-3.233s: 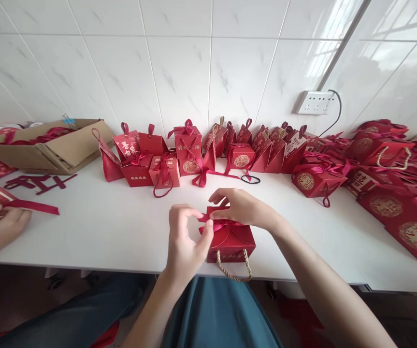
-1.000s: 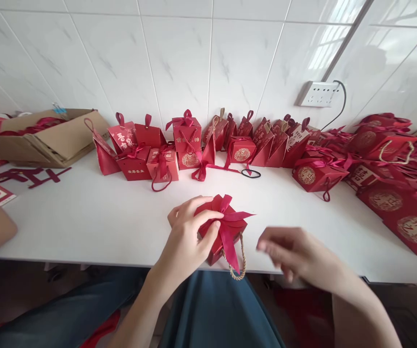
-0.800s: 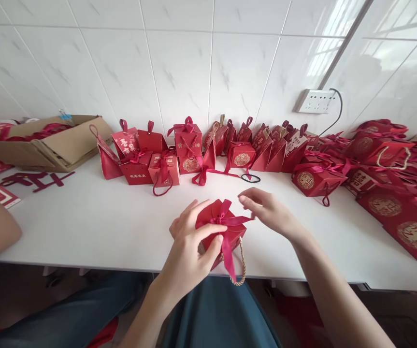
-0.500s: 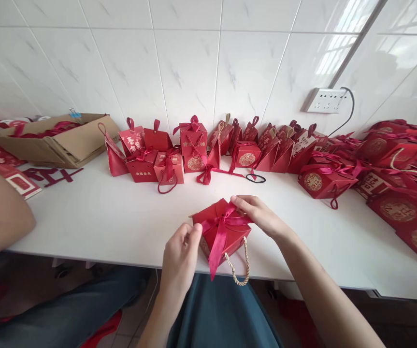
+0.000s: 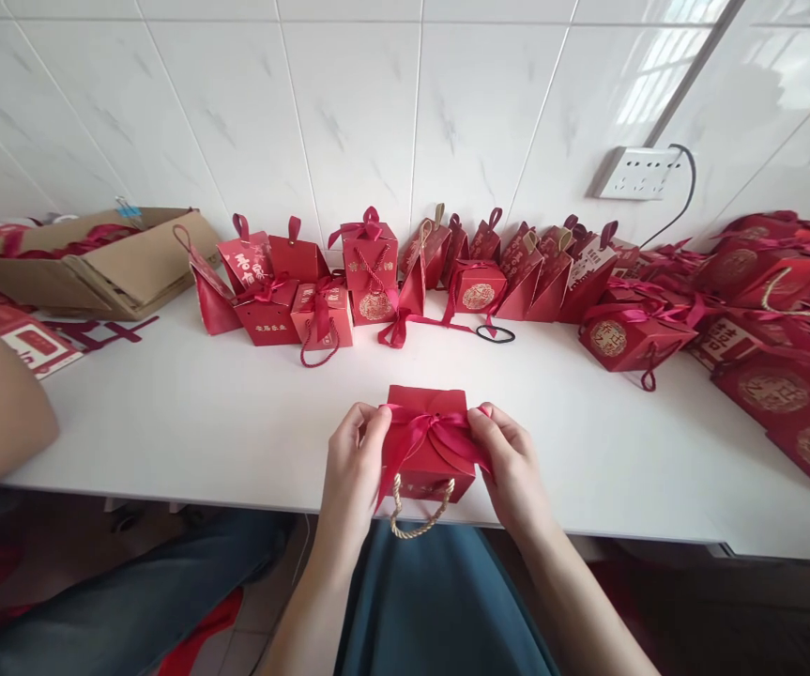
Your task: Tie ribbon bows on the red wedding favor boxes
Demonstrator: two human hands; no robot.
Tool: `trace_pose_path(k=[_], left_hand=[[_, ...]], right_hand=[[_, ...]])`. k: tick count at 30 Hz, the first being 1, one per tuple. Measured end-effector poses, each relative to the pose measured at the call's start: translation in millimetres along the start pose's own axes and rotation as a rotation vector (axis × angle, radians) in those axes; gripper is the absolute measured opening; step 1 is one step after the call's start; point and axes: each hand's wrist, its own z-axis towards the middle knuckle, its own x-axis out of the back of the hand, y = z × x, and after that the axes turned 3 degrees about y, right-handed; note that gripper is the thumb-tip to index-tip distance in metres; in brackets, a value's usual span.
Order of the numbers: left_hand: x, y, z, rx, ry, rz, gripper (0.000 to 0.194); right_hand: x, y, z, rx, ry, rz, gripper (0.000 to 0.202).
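Observation:
A red gift box (image 5: 427,399) with a gold rope handle (image 5: 422,528) rests at the table's front edge before me. On its top lies a crimson ribbon (image 5: 422,434) tied in a bow. My left hand (image 5: 357,460) pinches the bow's left side between thumb and fingers, at the box's left edge. Opposite it, my right hand (image 5: 510,460) pinches the ribbon on the right side, fingers curled. The handle hangs toward me over the table edge.
Several red gift boxes (image 5: 274,310) stand along the tiled wall. More are piled at the right (image 5: 771,324). A cardboard box (image 5: 158,268) of ribbons sits at the back left. A black loop (image 5: 495,333) lies mid-table. Another person's arm (image 5: 0,404) rests at the left.
The gift box has turned so that its handle faces me. My right hand has moved from the far corner down to the bow's right side.

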Motion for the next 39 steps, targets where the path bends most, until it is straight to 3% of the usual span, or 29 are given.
trace_pose_path(k=[7, 15, 19, 21, 24, 26, 28, 30, 33, 36, 39], left_hand=[[-6.4, -12.7, -5.3, -0.072, 0.076, -0.007, 0.033], [-7.0, -10.5, -4.4, -0.089, 0.163, 0.120, 0.025], [2.8, -7.7, -2.5, -0.054, 0.074, 0.178, 0.029], [11.7, -3.9, 0.0, -0.071, 0.007, 0.198, 0.029], [23.1, 5.2, 7.3, -0.220, 0.010, 0.237, 0.027], [26.7, 11.8, 14.5, -0.353, -0.057, 0.313, 0.023], [27.5, 17.1, 21.8, -0.443, -0.202, 0.381, 0.019], [27.8, 19.9, 26.9, -0.481, -0.294, 0.414, 0.021], [30.6, 19.6, 28.9, -0.513, -0.243, 0.426, 0.024], [35.5, 17.6, 27.3, -0.553, -0.224, 0.429, 0.020], [37.6, 17.1, 26.6, -0.566, -0.338, 0.468, 0.017]], right_hand=[[-2.2, 6.8, -1.1, 0.017, 0.044, 0.067, 0.043], [0.9, 11.9, 4.3, 0.042, 0.036, 0.094, 0.046], [10.0, 5.1, 6.9, 0.053, 0.000, -0.014, 0.044], [15.4, -3.3, 1.2, 0.180, 0.048, -0.188, 0.037], [14.0, -17.1, -17.2, 0.631, 0.142, -0.570, 0.030], [3.9, -22.6, -30.3, 0.934, 0.052, -0.850, 0.028], [-10.7, -22.8, -38.4, 1.098, -0.077, -1.082, 0.034], [-24.4, -17.6, -40.0, 1.140, -0.131, -1.241, 0.041], [-34.8, -5.3, -34.9, 1.148, -0.122, -1.360, 0.040], [-33.2, 3.5, -30.5, 1.201, -0.090, -1.347, 0.027], [-26.9, 4.8, -29.4, 1.222, -0.093, -1.243, 0.018]])
